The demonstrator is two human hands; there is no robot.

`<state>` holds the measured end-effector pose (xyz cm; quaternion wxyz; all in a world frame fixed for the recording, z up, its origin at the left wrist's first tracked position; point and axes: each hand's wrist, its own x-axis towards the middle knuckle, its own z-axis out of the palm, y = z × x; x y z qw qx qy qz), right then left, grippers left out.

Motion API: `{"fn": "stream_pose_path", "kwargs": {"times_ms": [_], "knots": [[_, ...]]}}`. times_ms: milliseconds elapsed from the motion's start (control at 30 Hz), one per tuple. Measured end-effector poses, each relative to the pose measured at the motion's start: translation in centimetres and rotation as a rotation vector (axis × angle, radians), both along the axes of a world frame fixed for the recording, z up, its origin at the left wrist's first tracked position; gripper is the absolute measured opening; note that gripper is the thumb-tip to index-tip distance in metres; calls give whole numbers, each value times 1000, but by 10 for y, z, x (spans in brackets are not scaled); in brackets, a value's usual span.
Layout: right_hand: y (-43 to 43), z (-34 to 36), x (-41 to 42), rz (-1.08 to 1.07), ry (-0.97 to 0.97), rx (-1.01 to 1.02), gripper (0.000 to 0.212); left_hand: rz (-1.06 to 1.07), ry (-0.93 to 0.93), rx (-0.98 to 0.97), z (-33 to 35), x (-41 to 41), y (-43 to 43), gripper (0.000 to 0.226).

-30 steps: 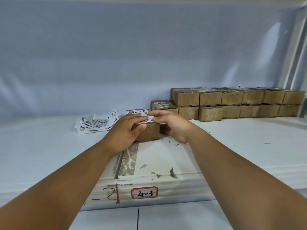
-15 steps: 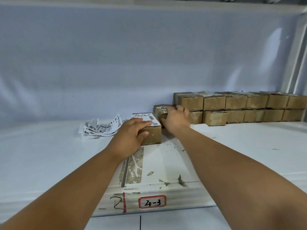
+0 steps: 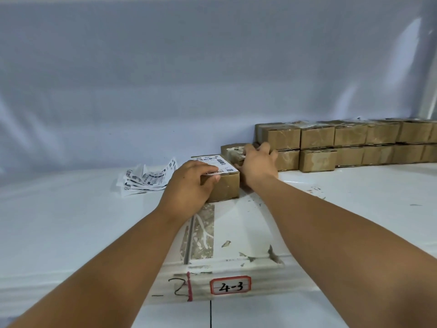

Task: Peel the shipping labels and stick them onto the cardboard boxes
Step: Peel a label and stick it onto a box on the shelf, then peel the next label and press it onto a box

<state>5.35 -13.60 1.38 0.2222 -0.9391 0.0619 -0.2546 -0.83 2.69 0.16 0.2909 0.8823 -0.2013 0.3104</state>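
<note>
Right hand point(image 3: 259, 165) moved onto half-hidden box point(image 3: 230, 149), left hand point(image 3: 189, 183) gripping labelled box point(image 3: 227, 188)

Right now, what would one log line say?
left hand: holds labelled box; right hand: grips second box; label pile: left of labelled box; stacked boxes: far right

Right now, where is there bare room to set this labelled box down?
Bare shelf lies to the right, in front of the stacked boxes, and to the left, nearer than the label pile. Crowded: the middle, where the left hand holds the labelled box and the right hand grips the next box.
</note>
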Motion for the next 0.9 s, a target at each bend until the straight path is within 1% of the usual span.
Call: {"fn": "stream_pose_path", "kwargs": {"times_ms": [100, 200, 300, 500, 667, 767, 900], "knots": [[-4, 1, -13, -9, -33, 1, 51, -14, 21, 32, 0, 2, 2, 28], [-10, 4, -29, -17, -3, 12, 50, 0, 31, 44, -1, 3, 2, 30], [-17, 6, -46, -1, 18, -14, 60, -3, 72, 68, -1, 2, 3, 33], [-27, 4, -73, 54, 28, -61, 61, -26, 103, 91, -4, -1, 4, 39], [-37, -3, -81, 96, -27, -85, 66, -86, 133, 83, -6, -2, 3, 40], [-42, -10, -81, 147, -93, -52, 64, -92, 147, 89, -7, -2, 3, 40], [-44, -12, -79, 207, -99, -1, 59, -103, 167, 92, -6, -2, 2, 42]]}}
